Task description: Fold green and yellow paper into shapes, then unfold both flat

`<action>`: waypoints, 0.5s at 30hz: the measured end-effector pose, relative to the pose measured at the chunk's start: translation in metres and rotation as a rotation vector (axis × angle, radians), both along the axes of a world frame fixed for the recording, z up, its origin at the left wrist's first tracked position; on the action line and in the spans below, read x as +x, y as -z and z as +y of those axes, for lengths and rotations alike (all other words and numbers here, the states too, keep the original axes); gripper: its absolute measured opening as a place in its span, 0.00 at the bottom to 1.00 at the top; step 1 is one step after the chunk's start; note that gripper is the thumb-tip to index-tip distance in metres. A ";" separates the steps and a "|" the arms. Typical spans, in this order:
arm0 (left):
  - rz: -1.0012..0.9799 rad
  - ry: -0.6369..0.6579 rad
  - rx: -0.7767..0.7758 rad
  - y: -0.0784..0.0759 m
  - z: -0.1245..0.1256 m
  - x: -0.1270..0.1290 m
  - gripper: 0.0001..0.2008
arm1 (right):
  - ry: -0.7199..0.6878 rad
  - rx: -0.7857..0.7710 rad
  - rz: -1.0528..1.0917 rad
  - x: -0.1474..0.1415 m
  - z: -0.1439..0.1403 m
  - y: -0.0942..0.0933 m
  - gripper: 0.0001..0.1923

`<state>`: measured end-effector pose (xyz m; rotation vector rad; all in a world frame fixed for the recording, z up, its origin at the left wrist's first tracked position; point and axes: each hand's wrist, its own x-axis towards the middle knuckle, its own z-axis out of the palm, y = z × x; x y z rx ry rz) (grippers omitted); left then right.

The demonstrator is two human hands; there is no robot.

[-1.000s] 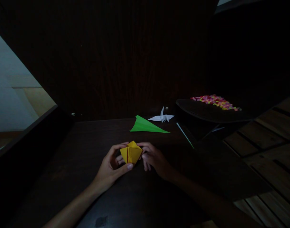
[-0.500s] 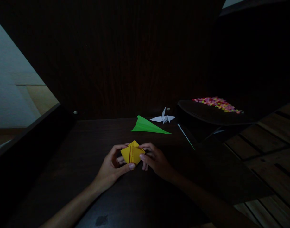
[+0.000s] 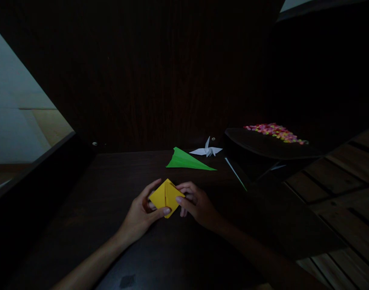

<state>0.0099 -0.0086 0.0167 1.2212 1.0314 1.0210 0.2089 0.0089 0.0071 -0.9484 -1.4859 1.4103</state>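
Note:
Between my hands is a folded yellow origami paper (image 3: 171,196), diamond-shaped with a crease or slit running down its middle. My left hand (image 3: 144,210) grips its lower left side, thumb on the front near the bottom corner and fingers behind. My right hand (image 3: 199,204) pinches the right corner, with the thumb on the front face and the fingers partly hidden behind. Beyond the hands lies a green folded paper plane (image 3: 187,161). A white origami crane (image 3: 207,151) rests just behind its right part.
A thin pale strip (image 3: 235,173) lies on the dark tabletop (image 3: 112,177) to the right. Farther right, a dark curved shelf (image 3: 247,143) carries a heap of small pink and yellow pieces (image 3: 276,132). A dark upright panel (image 3: 160,80) closes off the back.
The yellow paper's upper flap has come up, so the bulging shape is now a flatter, full diamond. My left fingers have shifted slightly outward; my right hand has hardly moved.

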 end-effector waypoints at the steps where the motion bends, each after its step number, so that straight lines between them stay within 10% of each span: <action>1: 0.009 0.000 -0.001 0.000 0.000 0.000 0.41 | -0.003 0.002 -0.002 0.000 0.000 -0.001 0.14; 15: 0.089 0.005 0.017 -0.003 -0.001 0.000 0.25 | 0.015 0.043 -0.059 0.001 -0.001 -0.004 0.16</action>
